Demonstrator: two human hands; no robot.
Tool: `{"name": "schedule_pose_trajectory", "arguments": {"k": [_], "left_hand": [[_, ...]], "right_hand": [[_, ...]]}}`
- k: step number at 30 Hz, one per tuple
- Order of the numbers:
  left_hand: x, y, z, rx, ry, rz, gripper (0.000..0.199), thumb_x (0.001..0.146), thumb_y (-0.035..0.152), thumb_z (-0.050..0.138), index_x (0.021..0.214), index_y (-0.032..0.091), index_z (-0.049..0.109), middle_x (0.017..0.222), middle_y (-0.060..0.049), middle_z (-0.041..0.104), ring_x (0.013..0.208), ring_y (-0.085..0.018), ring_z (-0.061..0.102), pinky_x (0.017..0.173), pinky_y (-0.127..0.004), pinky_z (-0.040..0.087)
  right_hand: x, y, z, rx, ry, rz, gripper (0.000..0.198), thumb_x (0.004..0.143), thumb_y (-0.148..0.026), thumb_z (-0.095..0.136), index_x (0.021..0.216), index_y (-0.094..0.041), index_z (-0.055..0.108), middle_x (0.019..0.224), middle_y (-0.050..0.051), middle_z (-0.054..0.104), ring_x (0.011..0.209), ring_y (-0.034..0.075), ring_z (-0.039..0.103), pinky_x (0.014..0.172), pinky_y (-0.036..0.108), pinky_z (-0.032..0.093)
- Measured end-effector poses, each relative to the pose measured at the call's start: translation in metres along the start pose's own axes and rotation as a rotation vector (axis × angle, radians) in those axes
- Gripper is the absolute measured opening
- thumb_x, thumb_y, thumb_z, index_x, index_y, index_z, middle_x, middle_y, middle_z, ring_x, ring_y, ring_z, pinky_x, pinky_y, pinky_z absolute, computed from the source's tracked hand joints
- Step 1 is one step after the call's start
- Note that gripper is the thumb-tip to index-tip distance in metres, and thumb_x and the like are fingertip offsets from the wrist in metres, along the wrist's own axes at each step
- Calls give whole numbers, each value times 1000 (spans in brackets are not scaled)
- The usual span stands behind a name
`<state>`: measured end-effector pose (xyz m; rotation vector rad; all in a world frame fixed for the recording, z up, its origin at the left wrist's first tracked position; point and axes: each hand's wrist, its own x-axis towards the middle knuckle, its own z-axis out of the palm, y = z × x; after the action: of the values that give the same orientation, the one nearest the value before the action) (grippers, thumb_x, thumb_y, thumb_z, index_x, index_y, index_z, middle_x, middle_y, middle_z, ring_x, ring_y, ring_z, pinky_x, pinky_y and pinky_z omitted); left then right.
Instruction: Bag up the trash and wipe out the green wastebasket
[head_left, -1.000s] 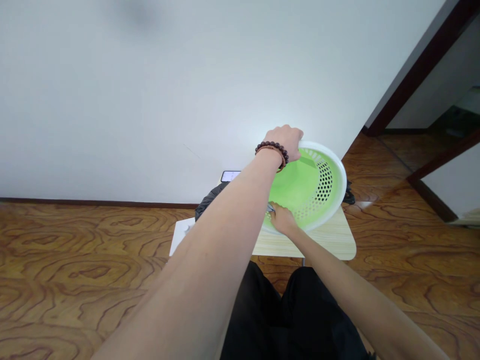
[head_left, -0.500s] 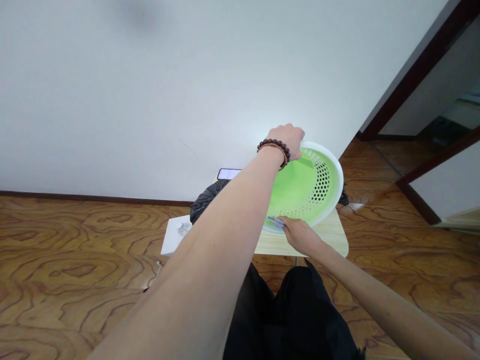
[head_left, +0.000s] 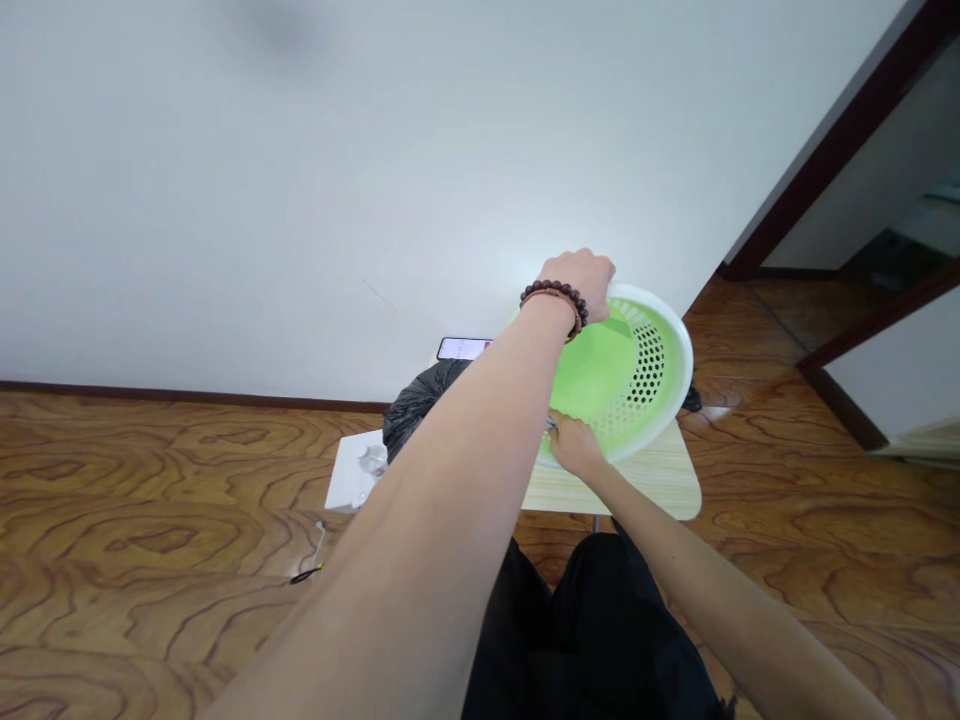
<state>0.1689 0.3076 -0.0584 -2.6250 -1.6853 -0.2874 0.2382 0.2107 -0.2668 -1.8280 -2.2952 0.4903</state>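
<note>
A round plastic basket (head_left: 684,365), white outside and bright green inside with rows of holes, sits tilted on a small wooden-topped table (head_left: 652,485). At its far left rim my left hand (head_left: 581,280), wearing a beaded bracelet, is closed around the edge; its fingertips are mostly hidden. My right hand (head_left: 576,447) reaches over the near rim, fingers closed on a small pale grey piece (head_left: 550,423). Only a sliver of that piece shows beside my left forearm, so its kind is unclear. A darker green patch (head_left: 619,325) lies inside the basket near my left hand.
A phone (head_left: 461,348) with a lit screen lies by the wall, behind a black plastic bag (head_left: 420,400). A white box-like object (head_left: 349,470) is at the table's left. On the floor lies a short cable (head_left: 307,575). A door frame (head_left: 825,150) stands at right.
My right hand has moved left and slightly up along the near side of the basket, taking the pale grey piece mostly behind my left forearm. My left hand keeps its grip on the rim.
</note>
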Motion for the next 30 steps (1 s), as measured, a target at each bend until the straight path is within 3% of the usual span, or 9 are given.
{"name": "schedule_pose_trajectory", "arguments": {"k": [5,10,17,22,26,30], "left_hand": [[1,0,1,-17,8,-18,42,65,31,58,106,23,58,108,-8,55,105,-30,46,85,-39,37],[0,-1,1,-30,5,-52,41,67,39,56,105,25,58,105,-7,57,102,-27,48,84,-36,37],[-28,-5,9,33,34,-138,53,71,62,40,100,22,57,95,-10,60,90,-26,54,77,-36,40],[-47,-8,12,-10,36,-236,64,75,56,39,128,22,31,99,-12,60,92,-27,55,76,-35,40],[-32,-9,1,-17,-17,-280,91,68,50,51,138,18,3,110,-16,56,99,-29,52,79,-35,39],[-12,-6,-4,-16,-47,-285,103,63,49,56,138,15,-4,112,-17,54,101,-31,50,82,-38,38]], "right_hand": [[-49,5,-4,76,117,-198,45,81,-8,31,125,-13,41,125,9,48,116,16,41,99,29,30],[-75,13,-13,106,97,-277,44,82,-8,31,124,-13,41,126,8,47,117,15,40,100,29,28],[-25,33,-25,32,66,49,41,86,-13,28,125,-19,40,111,8,57,97,18,55,82,29,41],[1,43,-22,-144,5,-22,39,81,-6,35,114,-18,53,115,9,55,113,19,43,93,30,32],[7,46,-30,-177,-129,-12,39,79,-7,38,113,-18,54,110,12,57,105,21,50,88,33,36],[17,44,-37,-199,-222,65,35,81,-15,39,113,-17,54,107,14,59,100,24,54,82,35,40]]}}
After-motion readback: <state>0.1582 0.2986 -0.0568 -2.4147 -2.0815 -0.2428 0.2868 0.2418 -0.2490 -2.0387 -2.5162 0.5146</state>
